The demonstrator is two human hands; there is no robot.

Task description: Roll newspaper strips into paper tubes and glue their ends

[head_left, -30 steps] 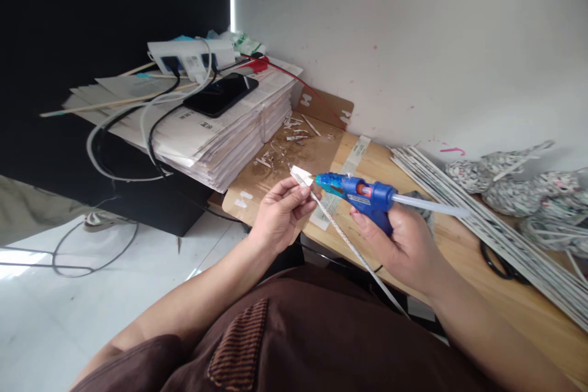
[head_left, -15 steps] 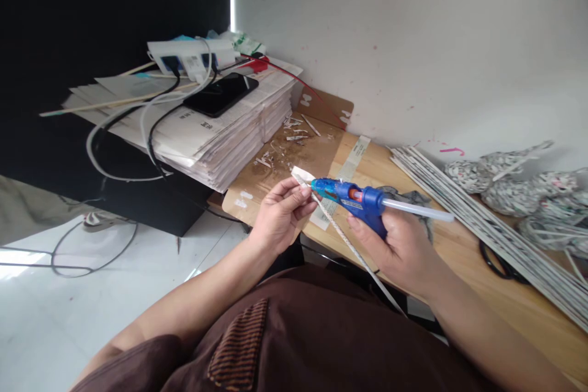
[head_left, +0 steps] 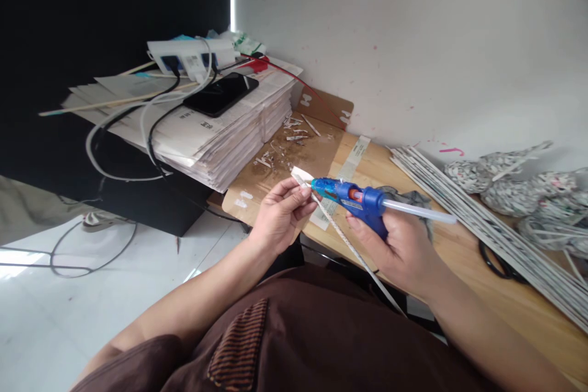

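Between the thumb and fingers of my left hand [head_left: 285,211] is a long thin paper tube [head_left: 349,244], rolled from printed paper. Its flat white end flares above my fingertips, and the rest slants down to the right across my lap. My right hand [head_left: 397,248] is wrapped round the handle of a blue hot glue gun [head_left: 349,196]. The gun's nozzle points left and meets the tube's end close to my left fingertips; whether it touches is hard to make out. A whitish glue stick [head_left: 420,211] juts from the back of the gun.
A stack of newspaper [head_left: 239,135] carries a black phone [head_left: 223,94], a white power strip [head_left: 193,58] and cables. Paper scraps [head_left: 294,131] lie on cardboard [head_left: 316,150]. Along the right of the wooden table are a bundle of paper tubes [head_left: 487,229], black-handled scissors [head_left: 496,262] and woven paper pieces [head_left: 509,190].
Almost nothing differs. Both hands, the paper tube and the glue gun keep their places, and the glue stick's back end sits very slightly farther right.
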